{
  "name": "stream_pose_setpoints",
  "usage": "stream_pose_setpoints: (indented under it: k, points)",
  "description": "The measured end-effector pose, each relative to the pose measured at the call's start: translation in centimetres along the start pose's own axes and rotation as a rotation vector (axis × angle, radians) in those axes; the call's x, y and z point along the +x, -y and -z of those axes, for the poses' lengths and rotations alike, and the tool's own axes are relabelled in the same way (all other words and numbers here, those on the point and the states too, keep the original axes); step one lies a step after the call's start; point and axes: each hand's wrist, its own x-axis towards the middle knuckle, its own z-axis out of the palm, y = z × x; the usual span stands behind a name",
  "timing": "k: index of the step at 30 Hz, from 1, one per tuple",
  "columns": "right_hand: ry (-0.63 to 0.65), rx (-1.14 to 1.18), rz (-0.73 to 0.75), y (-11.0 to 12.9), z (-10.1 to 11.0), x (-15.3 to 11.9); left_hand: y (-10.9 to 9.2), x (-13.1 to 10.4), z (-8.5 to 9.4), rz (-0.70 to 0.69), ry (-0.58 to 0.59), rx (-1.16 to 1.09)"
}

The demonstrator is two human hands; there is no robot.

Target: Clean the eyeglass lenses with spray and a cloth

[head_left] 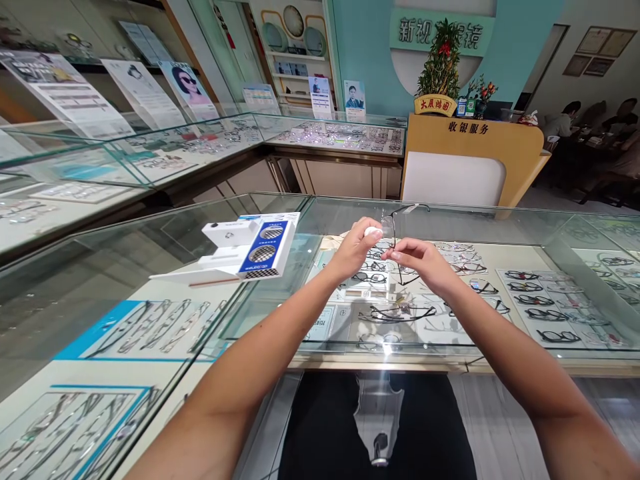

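Above the glass counter, a pair of thin dark-framed eyeglasses [394,228] is held up on its side between my hands. My right hand [425,261] pinches the frame near its middle with thumb and fingertips. One temple reaches out to the upper right with a small pale tag on it; the other hangs below my fingers. My left hand [354,248] is closed around a small white wad [373,232], which looks like a cloth or tissue, right beside the lens. Whether the wad touches the lens is hard to make out.
A white and blue box [265,250] stands on the counter at left, beside white card pieces. Beneath the glass top [270,313] lie several rows of eyeglasses [537,300]. A yellow cashier desk [470,157] with a potted plant stands beyond. People sit at far right.
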Motion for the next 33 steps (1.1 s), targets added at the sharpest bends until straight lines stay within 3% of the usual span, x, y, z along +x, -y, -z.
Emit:
stream_pose_setpoints:
  k: [11,19,33]
  points:
    - [-0.052,0.201,0.008,-0.2,0.5,0.5,-1.4,-0.3,0.0,0.025,0.067,-0.076]
    - [-0.05,0.406,0.004,0.1,0.8,0.7,-1.3,-0.8,-0.4,-0.107,0.143,0.069]
    - [-0.021,0.36,0.015,-0.2,0.3,0.5,-1.7,-1.1,-0.1,-0.176,0.198,0.172]
